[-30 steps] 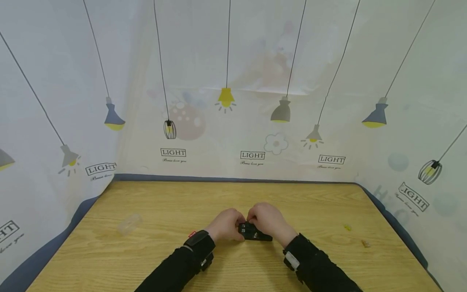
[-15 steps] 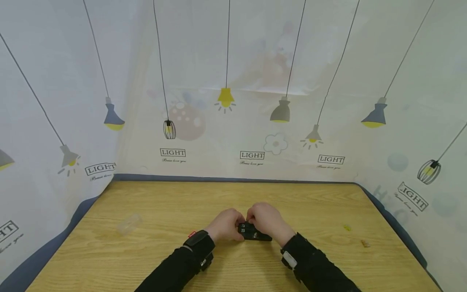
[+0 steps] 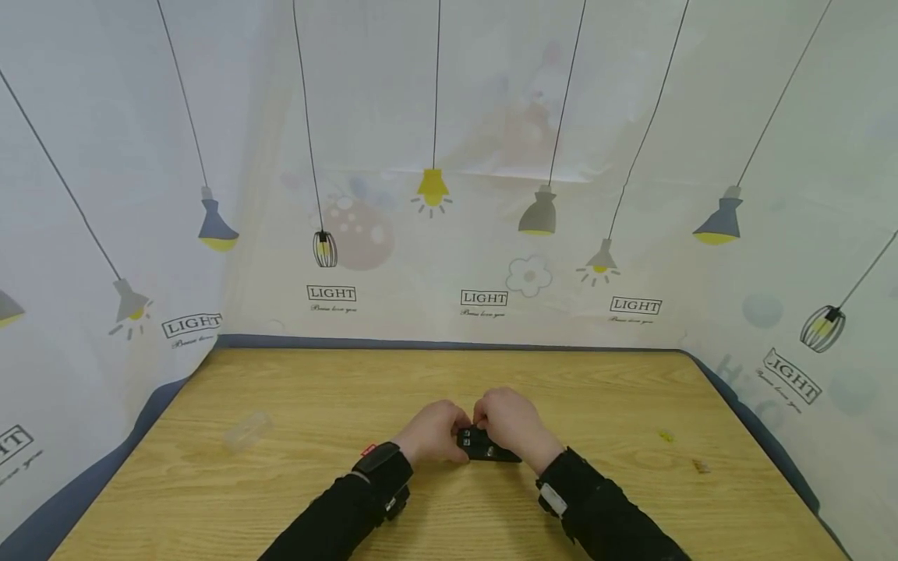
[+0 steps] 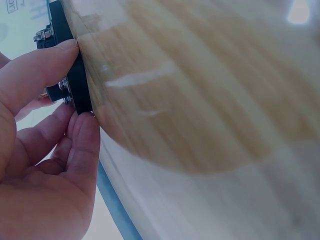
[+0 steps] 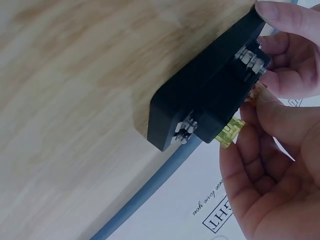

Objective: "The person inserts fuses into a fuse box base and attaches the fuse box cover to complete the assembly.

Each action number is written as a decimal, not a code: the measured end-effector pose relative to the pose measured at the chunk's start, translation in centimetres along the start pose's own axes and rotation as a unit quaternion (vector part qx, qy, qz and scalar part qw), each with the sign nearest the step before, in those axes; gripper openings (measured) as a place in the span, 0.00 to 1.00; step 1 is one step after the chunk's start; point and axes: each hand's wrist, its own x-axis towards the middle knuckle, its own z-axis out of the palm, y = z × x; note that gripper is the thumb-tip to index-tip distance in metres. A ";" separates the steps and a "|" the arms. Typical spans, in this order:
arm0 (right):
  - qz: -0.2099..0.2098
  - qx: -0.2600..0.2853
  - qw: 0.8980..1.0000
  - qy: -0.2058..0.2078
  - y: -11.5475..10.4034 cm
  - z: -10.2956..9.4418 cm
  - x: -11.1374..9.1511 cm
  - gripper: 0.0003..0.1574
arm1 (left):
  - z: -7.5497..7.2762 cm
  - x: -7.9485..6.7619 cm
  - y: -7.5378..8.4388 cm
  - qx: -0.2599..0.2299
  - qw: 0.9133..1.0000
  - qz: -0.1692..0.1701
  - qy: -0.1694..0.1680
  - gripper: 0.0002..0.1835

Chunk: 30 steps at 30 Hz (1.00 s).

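A black fuse block (image 3: 484, 446) with metal screw terminals lies on the wooden table in the head view, between both hands. My left hand (image 3: 436, 432) grips its left end; in the left wrist view the thumb lies over the base and the fingertips are at its end. Seen from the right wrist, a yellow blade fuse (image 5: 230, 132) sits in the block. Beside it, an orange-brown blade fuse (image 5: 257, 91) is pinched by my right hand (image 5: 280, 165), fingertips close against the block. The fuse's lower part is hidden.
On the right of the table (image 3: 316, 389) lie a loose yellow fuse (image 3: 666, 436) and an orange-brown one (image 3: 700, 467). A clear plastic box (image 3: 247, 431) rests at the left. A white lamp-printed sheet (image 3: 421, 249) surrounds the far and side edges.
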 end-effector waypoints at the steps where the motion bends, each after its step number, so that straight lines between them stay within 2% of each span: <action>1: 0.000 -0.001 1.000 0.000 0.0 0.0 0.0 0.03 | 0.0 0.0 0.0 0.000 1.000 0.000 0.000 0.18; 13: 0.012 -0.002 1.000 -0.014 -0.2 -0.1 0.2 0.02 | -0.1 0.0 0.0 0.000 1.000 -0.001 -0.005 0.18; 30: -0.037 0.046 0.998 0.010 0.6 0.0 -0.5 0.04 | -0.3 -0.2 0.1 -0.006 1.000 0.007 -0.007 0.18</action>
